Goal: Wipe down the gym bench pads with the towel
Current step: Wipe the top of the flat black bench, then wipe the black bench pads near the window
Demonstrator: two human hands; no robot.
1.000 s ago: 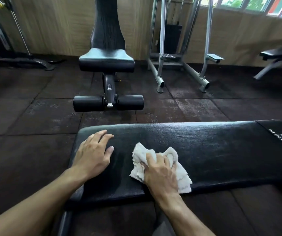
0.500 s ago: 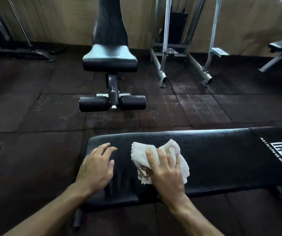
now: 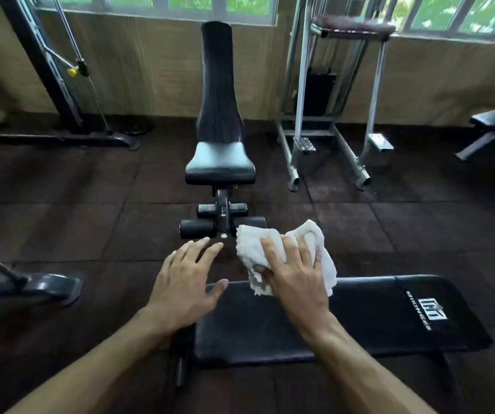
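Both hands have come up off the flat bench pad [image 3: 374, 318] since a second ago. Right hand [image 3: 295, 276] grips the bunched white towel [image 3: 258, 249], now at 12 o'clock over the pad's far edge. Left hand [image 3: 186, 282] loose, fingers spread, holding nothing. Looks like he's done here; the incline bench [image 3: 220, 162] at 12 is likely next.

Both bare arms reach forward from the bottom of the view. The left hand [image 3: 187, 286] is flat, palm down, with its fingers straight and spread a little. Its thumb points to the right. The right hand [image 3: 295, 274] is palm down too. Its fingers lie over a crumpled white cloth towel [image 3: 259, 245], and its thumb tucks under the cloth and pinches it.
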